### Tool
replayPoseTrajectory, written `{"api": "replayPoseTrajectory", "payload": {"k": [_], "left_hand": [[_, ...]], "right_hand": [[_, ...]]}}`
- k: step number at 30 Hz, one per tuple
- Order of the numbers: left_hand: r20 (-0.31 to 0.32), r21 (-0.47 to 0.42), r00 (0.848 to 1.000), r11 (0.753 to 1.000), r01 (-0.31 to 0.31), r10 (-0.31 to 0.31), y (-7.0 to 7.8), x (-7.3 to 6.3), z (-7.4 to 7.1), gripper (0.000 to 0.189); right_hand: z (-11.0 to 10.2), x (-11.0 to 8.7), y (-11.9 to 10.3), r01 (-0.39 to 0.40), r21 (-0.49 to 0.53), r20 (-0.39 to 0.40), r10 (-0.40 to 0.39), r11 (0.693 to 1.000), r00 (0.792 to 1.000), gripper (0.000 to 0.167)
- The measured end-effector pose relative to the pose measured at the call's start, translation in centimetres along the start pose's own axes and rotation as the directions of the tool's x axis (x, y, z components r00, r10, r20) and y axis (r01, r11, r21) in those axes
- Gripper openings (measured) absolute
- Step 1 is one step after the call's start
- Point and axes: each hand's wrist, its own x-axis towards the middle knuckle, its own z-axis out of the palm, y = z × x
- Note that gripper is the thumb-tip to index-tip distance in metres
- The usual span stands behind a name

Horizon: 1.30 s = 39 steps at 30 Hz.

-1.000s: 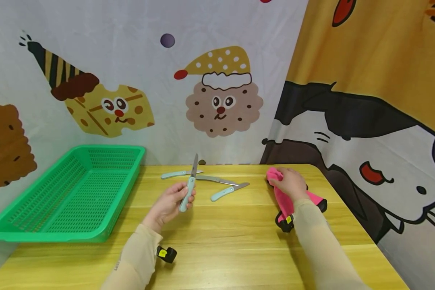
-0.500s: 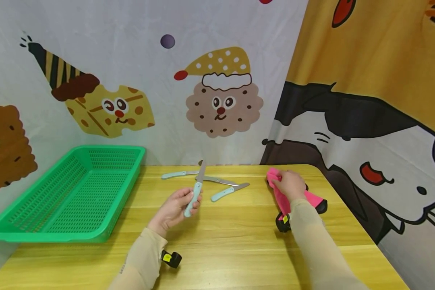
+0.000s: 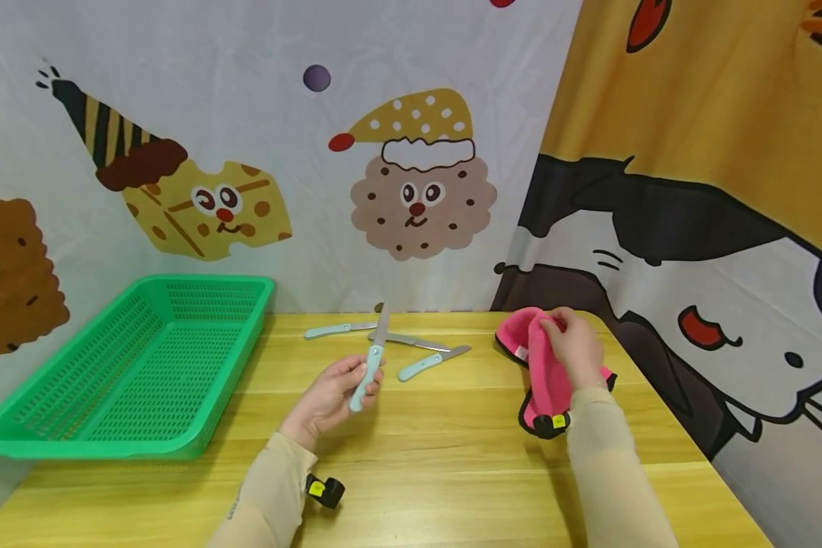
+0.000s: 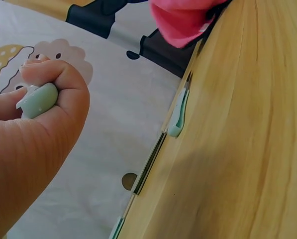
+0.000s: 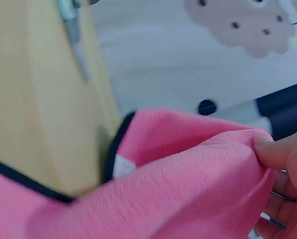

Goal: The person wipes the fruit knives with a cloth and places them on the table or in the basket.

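1. Since the previous frame, right hand (image 3: pixel 577 346) has shifted right, drawing up a fold of pink cloth (image 3: pixel 543 358); a cloth corner with a white tag now shows left of that hand. Left hand nearly unchanged.
2. Nearest: black wrist camera (image 3: pixel 326 492) at the left sleeve, just below the left hand.
3. Left hand (image 3: pixel 332 392): fingers curled round the pale green handle of a knife (image 3: pixel 374 361), blade pointing up and away; held above the wooden table (image 3: pixel 425 472).
4. Right hand: thumb and fingers pinch the fold. Cloth, dark-edged, hangs below and left of this hand, its lower parts over the table.
5. Green basket (image 3: pixel 85 449): left of the left hand, well apart.
6. Beyond the left hand, three knives on the table: pale green one (image 3: pixel 425 367) to its right, greyish one (image 3: pixel 400 339) farther back, another pale green one (image 3: pixel 329 331) straight beyond.
7. Farthest, past both hands: printed backdrop (image 3: pixel 308 221) with cartoon figures.
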Motion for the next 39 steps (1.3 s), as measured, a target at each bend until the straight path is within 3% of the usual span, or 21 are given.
{"api": "replayPoseTrajectory", "payload": {"k": [6, 11, 14, 19, 26, 33, 39], "left_hand": [[-0.022, -0.032, 1.0, 0.999, 0.006, -0.007, 0.2, 0.0, 0.6, 0.034], [0.003, -0.083, 1.0, 0.997, -0.013, 0.013, 0.6, -0.1, 1.1, 0.034], [0.013, -0.103, 1.0, 0.994, -0.026, 0.028, 1.0, -0.3, 1.6, 0.032], [0.046, -0.104, 0.997, 0.993, -0.049, 0.054, 1.7, -0.6, 2.5, 0.032], [0.1, -0.091, 0.992, 0.994, -0.062, 0.071, 2.3, -0.9, 3.3, 0.032], [0.114, -0.064, 0.991, 0.996, -0.068, 0.075, 2.7, -1.4, 4.0, 0.032], [0.13, -0.03, 0.991, 0.999, -0.04, 0.043, 2.2, -1.7, 4.5, 0.03]], "right_hand": [[-1.7, -0.4, -2.2, 0.078, 0.099, -0.18, -0.059, 0.992, 0.982, 0.027], [-2.6, -0.8, -4.5, 0.207, 0.154, -0.311, -0.152, 0.966, 0.938, 0.02], [-3.2, -1.4, -5.9, 0.283, 0.181, -0.346, -0.209, 0.942, 0.915, 0.017], [-3.8, -3.3, -8.1, 0.403, 0.196, -0.347, -0.321, 0.894, 0.881, 0.013], [-2.8, -6.4, -10.3, 0.576, 0.181, -0.296, -0.514, 0.797, 0.805, 0.017], [-0.9, -8.4, -11.9, 0.658, 0.198, -0.252, -0.611, 0.727, 0.751, 0.018], [0.9, -9.8, -12.9, 0.723, 0.177, -0.229, -0.687, 0.667, 0.69, 0.018]]}}
